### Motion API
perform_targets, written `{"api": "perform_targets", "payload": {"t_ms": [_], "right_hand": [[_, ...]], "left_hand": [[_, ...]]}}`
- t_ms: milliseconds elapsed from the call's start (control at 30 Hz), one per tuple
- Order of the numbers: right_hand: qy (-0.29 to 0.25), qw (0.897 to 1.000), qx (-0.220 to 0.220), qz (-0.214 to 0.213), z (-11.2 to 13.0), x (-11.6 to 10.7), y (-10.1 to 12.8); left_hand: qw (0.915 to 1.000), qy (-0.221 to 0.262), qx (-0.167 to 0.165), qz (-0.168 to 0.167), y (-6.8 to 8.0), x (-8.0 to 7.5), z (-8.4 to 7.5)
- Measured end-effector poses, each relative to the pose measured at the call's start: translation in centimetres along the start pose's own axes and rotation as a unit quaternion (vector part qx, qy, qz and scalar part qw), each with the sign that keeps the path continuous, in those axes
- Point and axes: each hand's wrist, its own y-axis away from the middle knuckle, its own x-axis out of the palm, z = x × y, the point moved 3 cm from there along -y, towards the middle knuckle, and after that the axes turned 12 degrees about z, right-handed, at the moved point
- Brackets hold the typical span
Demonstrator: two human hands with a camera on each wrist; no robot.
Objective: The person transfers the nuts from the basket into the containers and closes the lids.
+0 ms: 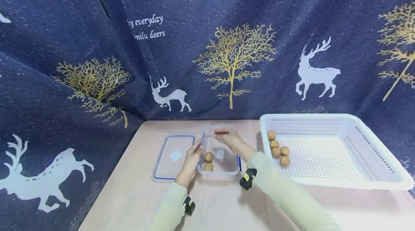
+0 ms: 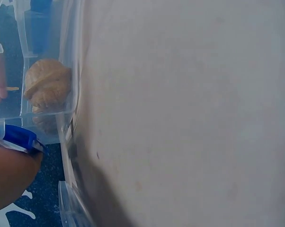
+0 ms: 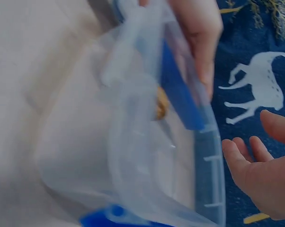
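A clear plastic food container with blue side latches stands uncovered on the table. Inside, along its left wall, lie two walnuts, one behind the other; the left wrist view shows one walnut plainly through the plastic. My left hand touches the container's left side from outside, beside a blue latch, fingers extended. Over the container's far part hovers my right hand. In the right wrist view the right hand has loosely bent fingers, and nothing shows between them.
Left of the container lies a clear lid with a blue seal. A white perforated basket stands at the right, several walnuts gathered at its left end. A dark blue curtain with deer and trees hangs behind the table.
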Motion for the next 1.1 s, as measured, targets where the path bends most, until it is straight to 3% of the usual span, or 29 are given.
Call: {"api": "perform_targets", "payload": {"t_ms": [467, 567, 700, 800, 1100], "right_hand": [[-0.050, 0.998, -0.031, 0.007, 5.3, -3.1, 0.5], [-0.053, 0.998, -0.038, 0.007, 6.4, -4.1, 0.7], [-0.046, 0.998, -0.045, 0.011, 7.5, -5.3, 1.0], [-0.041, 0.997, -0.056, 0.017, 8.2, -6.3, 1.3], [-0.034, 0.997, -0.068, 0.011, 9.1, -9.8, 2.2]], "left_hand": [[1.0000, -0.001, -0.005, 0.006, 0.1, 0.0, 0.0], [0.9999, 0.002, -0.004, 0.013, 0.7, 0.2, -1.2], [0.9999, 0.003, -0.006, 0.016, 0.7, 0.2, -1.3], [0.9999, 0.000, -0.002, 0.011, 0.1, 0.0, -0.1], [1.0000, 0.004, -0.003, 0.004, 0.0, 0.0, 0.1]]}}
